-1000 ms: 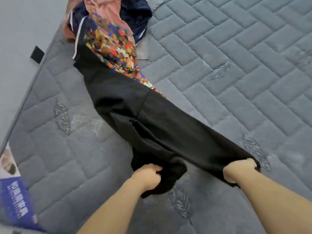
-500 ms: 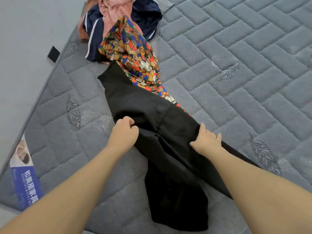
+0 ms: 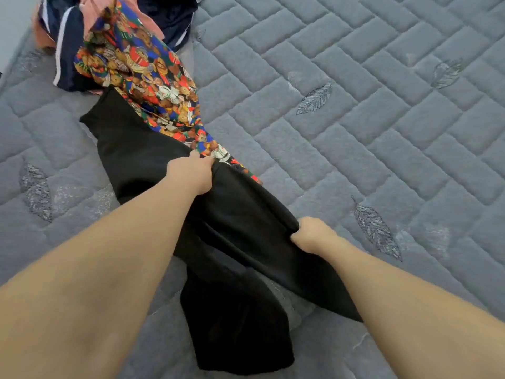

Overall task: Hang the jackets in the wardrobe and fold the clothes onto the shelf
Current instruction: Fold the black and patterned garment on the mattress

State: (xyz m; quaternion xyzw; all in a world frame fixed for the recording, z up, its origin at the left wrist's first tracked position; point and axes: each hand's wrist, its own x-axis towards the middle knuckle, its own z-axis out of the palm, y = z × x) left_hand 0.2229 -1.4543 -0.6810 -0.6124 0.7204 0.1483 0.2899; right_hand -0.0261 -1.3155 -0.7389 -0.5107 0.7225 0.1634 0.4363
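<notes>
A black garment (image 3: 142, 149) lies stretched diagonally across the grey quilted mattress (image 3: 355, 119), one end hanging toward me. My left hand (image 3: 191, 173) grips its right edge near the middle, beside a colourful bear-print garment (image 3: 153, 77). My right hand (image 3: 311, 235) grips the same edge lower down, fingers curled into the cloth. The bear-print garment runs out from under the black one toward a pile at the top left.
The pile at the top left holds a navy garment with white stripes (image 3: 68, 45) and a pink one (image 3: 90, 6). The mattress's left edge (image 3: 16, 47) meets a pale floor. Embroidered leaves mark the mattress surface.
Both hands have shifted to the black garment's right edge. The left hand crossed over from the left side; the right hand moved down and now grips the cloth.
</notes>
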